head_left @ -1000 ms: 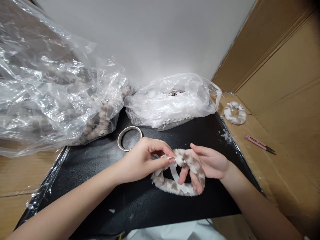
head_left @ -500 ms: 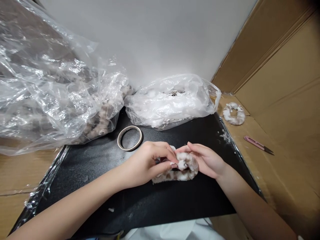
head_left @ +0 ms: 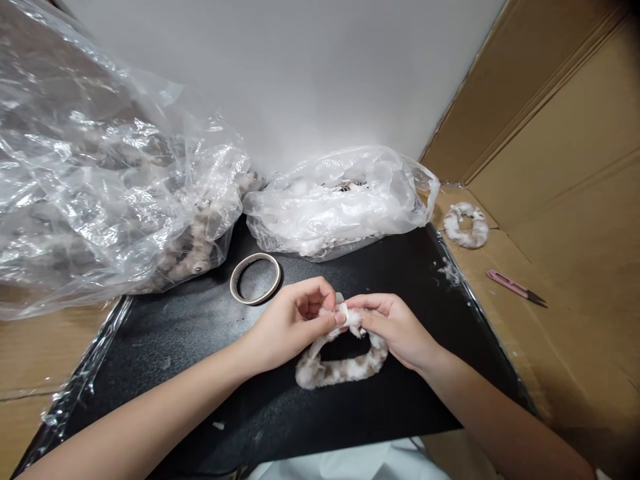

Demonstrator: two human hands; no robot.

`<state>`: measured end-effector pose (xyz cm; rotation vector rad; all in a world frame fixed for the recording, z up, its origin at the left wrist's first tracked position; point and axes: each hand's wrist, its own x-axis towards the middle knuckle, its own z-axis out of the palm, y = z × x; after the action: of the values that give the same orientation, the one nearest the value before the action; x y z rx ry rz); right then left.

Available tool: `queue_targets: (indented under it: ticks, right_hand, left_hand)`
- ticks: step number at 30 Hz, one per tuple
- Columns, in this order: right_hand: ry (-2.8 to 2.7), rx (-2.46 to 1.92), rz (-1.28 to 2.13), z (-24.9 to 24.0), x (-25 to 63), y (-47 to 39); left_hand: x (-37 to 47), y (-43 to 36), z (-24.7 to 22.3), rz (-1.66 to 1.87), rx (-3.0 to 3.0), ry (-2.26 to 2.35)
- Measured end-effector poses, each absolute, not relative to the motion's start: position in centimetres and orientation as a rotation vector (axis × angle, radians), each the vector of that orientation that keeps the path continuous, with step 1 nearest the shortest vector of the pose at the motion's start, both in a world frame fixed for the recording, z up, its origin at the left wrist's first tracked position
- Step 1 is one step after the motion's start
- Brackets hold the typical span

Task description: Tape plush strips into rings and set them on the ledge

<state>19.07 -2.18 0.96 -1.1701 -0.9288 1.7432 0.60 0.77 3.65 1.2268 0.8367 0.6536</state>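
Observation:
A fluffy white and brown fur ring [head_left: 345, 371] lies in front of me on the black tabletop, its far side lifted between my hands. My left hand [head_left: 295, 323] pinches the upper left of the ring with thumb and fingers, at a small white piece [head_left: 343, 311] whose kind I cannot make out. My right hand [head_left: 400, 330] grips the ring's upper right between thumb and fingers, close to the left fingertips. A tuft of white fur hangs into the ring's opening there.
Left of my hands lies a roll of tape [head_left: 255, 279]. Behind stand a large clear bag [head_left: 115, 200] of furry pieces and a smaller plastic bag [head_left: 340, 207] with white contents. On cardboard at right are another fur ring [head_left: 466, 225] and pink thread snips [head_left: 516, 288].
My right hand has closed from loosely cupped to pinching the ring. The ring's opening now shows wider, and its near side sits lower and further left.

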Motion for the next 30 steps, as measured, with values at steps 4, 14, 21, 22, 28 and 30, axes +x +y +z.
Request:
queue_targets:
  ticks: [4, 14, 21, 22, 28, 30]
  right_hand:
    - [-0.895, -1.179, 1.713, 0.7, 19.0, -2.2]
    - [-0.915, -1.214, 1.677, 0.5, 19.0, -2.2]
    - [-0.883, -1.27, 1.684, 0.6, 18.7, -2.2]
    - [-0.891, -1.279, 1.684, 0.6, 18.7, -2.2]
    - [-0.794, -1.305, 1.661, 0.1, 18.1, -1.9]
    - [-0.727, -1.313, 1.635, -0.1, 18.0, -1.7]
  left_hand:
    - [0.5, 0.8, 3.6, 0.61, 1.356, 0.897]
    - [0.1, 0.0, 3.5, 0.694, 2.022, 0.948]
    - [-0.2, 0.0, 1.8, 0.748, 2.25, 0.821]
    - [-0.2, 0.1, 1.7, 0.738, 2.258, 0.817]
    - [-0.5, -0.2, 1.5, 0.713, 2.255, 0.806]
    - [-0.4, -0.5, 1.3, 0.719, 2.241, 0.791]
